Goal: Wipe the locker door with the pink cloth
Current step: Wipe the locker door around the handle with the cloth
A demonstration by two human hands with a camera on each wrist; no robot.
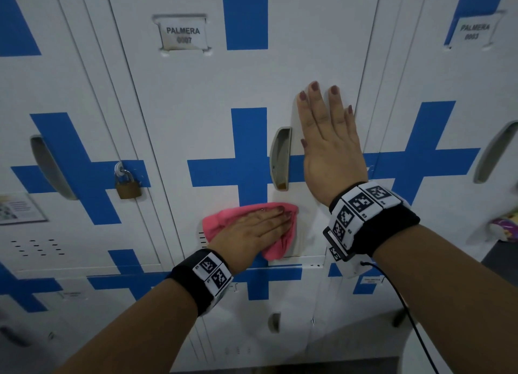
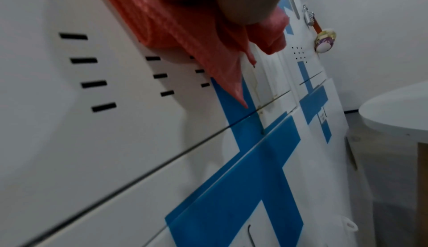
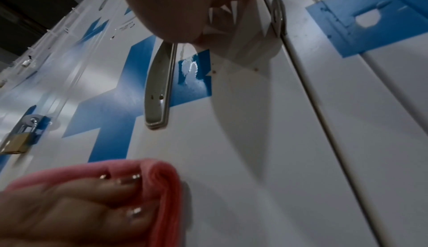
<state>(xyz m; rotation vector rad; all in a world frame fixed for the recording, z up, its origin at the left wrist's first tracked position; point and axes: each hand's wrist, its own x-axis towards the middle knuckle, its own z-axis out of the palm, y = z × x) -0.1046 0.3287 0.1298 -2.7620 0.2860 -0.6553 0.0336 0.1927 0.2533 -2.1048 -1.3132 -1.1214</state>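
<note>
The locker door (image 1: pixel 196 116) is white with a blue cross and a name tag reading PALMERA 0007. My left hand (image 1: pixel 256 226) lies flat with straight fingers on the pink cloth (image 1: pixel 221 218), pressing it against the lower part of the door below the cross. In the left wrist view the pink cloth (image 2: pixel 176 31) hangs in folds under my palm, beside vent slots (image 2: pixel 92 84). My right hand (image 1: pixel 326 138) rests flat and open on the door's right edge, just right of the grey recessed handle (image 1: pixel 280 158). The handle (image 3: pixel 159 86) and pink cloth (image 3: pixel 159 183) also show in the right wrist view.
A brass padlock (image 1: pixel 127 187) hangs on the locker to the left. More white and blue lockers stand on both sides and below. A colourful object (image 1: pixel 504 225) hangs at the right. A white round table (image 2: pixel 398 111) stands near the lockers.
</note>
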